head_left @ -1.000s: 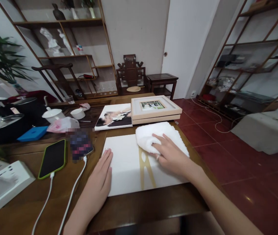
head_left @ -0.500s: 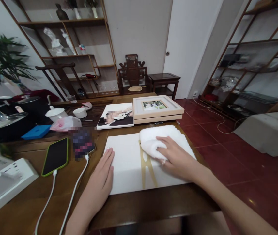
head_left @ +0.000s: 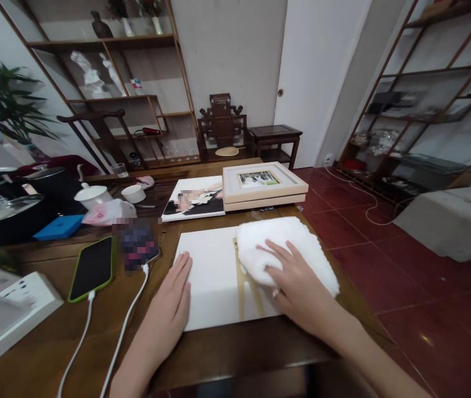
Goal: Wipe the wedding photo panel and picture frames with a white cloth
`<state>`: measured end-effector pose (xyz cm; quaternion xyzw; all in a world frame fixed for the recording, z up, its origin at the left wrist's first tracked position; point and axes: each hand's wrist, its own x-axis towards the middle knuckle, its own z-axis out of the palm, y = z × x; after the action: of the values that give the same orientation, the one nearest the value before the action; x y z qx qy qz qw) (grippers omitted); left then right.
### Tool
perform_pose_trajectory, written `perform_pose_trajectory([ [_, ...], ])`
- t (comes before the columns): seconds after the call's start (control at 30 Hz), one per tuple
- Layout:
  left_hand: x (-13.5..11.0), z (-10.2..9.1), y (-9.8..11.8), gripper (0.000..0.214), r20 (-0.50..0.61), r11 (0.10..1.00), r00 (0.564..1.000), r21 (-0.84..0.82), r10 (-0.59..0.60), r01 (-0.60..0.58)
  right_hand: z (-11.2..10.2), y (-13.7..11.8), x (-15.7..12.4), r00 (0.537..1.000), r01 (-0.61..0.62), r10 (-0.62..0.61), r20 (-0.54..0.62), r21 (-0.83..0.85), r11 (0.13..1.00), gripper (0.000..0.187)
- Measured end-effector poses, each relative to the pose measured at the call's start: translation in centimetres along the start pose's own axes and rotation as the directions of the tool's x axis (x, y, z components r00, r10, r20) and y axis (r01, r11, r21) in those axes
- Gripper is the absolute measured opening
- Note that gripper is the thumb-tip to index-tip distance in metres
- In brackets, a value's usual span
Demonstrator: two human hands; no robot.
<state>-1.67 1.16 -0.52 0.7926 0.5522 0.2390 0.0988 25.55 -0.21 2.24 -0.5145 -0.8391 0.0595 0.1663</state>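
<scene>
My left hand (head_left: 174, 294) lies flat along the left edge of a white board (head_left: 208, 276), fingers stretched out. A tan stand-like shape with splayed legs shows on the board's face. On the board's right half rests a fluffy white cloth (head_left: 297, 237), reaching past the right edge. My right hand (head_left: 296, 279) is spread over this cloth, its fingers apart and resting on the pile. The cloth hides the top right of the tan shape and much of the board.
Behind the board lie a photo print panel (head_left: 194, 202) and stacked pale wooden picture frames (head_left: 289, 184). To the left are a green-edged phone (head_left: 92, 267) and a charging cable (head_left: 125, 326), a blue box (head_left: 59, 225), a white teapot (head_left: 93, 196) and a white box (head_left: 20, 312).
My right hand has opened from a bunched grip on the cloth to spread fingers. The cloth lies flatter and reaches farther right and toward me. My left hand stays on the board's edge.
</scene>
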Motion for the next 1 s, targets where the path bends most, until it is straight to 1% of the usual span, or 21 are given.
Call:
perform_pose_trajectory([
  [0.1,0.0,0.0,0.0,0.048,0.009,1.000,1.000,0.006,-0.008,0.008,0.3,-1.4,-3.4,0.997,0.077,-0.076,0.027,-0.033,0.996,0.029],
  [0.17,0.0,0.1,0.0,0.049,0.019,1.000,1.000,0.007,-0.019,0.019,0.2,-1.8,-5.1,0.991,0.130,-0.128,0.037,-0.033,0.991,0.025],
  [0.23,0.0,0.1,0.1,0.049,0.029,0.999,0.999,0.006,-0.032,0.032,-0.1,-1.7,-5.8,0.987,0.156,-0.155,0.052,-0.014,0.988,0.023],
  [0.27,0.0,0.1,0.1,0.049,0.032,0.999,0.999,0.005,-0.039,0.039,-0.3,-1.6,-5.8,0.986,0.155,-0.154,0.061,-0.001,0.988,0.023],
  [0.3,0.0,0.0,0.1,0.050,0.035,0.999,0.998,0.004,-0.045,0.045,-0.5,-1.3,-5.5,0.986,0.147,-0.147,0.075,0.013,0.989,0.024],
  [0.37,0.0,0.0,0.2,0.050,0.042,0.999,0.998,0.004,-0.050,0.050,-1.0,-0.6,-3.9,0.987,0.125,-0.128,0.095,0.039,0.991,0.025],
  [0.47,0.0,-0.1,0.2,0.051,0.049,0.999,0.998,0.006,-0.045,0.045,-1.4,0.9,-0.1,0.990,0.099,-0.105,0.090,0.077,0.992,0.020],
  [0.5,0.0,-0.1,0.2,0.051,0.049,0.999,0.998,0.008,-0.044,0.043,-1.5,1.4,1.3,0.992,0.089,-0.096,0.084,0.085,0.992,0.021],
  [0.6,0.0,-0.1,0.1,0.052,0.044,0.999,0.998,0.011,-0.041,0.041,-1.5,2.7,4.7,0.995,0.051,-0.058,0.084,0.084,0.995,0.036],
  [0.67,0.0,0.0,0.0,0.052,0.041,0.999,0.998,0.012,-0.039,0.039,-1.3,3.0,5.8,0.995,0.023,-0.030,0.091,0.068,0.997,0.040],
  [0.7,0.0,0.1,0.0,0.052,0.040,0.999,0.998,0.013,-0.038,0.038,-1.1,2.9,5.9,0.996,0.013,-0.019,0.092,0.061,0.998,0.040],
  [0.8,0.0,0.1,-0.1,0.052,0.033,0.999,0.999,0.013,-0.037,0.037,-0.6,1.6,4.5,0.998,-0.008,0.004,0.070,0.049,0.999,0.037],
  [0.93,0.0,0.0,0.0,0.052,0.039,0.999,0.999,0.020,-0.035,0.034,0.1,-1.1,0.6,0.999,-0.025,0.025,0.020,0.027,0.999,0.025],
  [1.0,0.0,0.0,0.1,0.053,0.042,0.999,0.998,0.026,-0.038,0.036,0.4,-2.3,-1.4,1.000,-0.016,0.015,0.026,0.035,0.999,0.027],
])
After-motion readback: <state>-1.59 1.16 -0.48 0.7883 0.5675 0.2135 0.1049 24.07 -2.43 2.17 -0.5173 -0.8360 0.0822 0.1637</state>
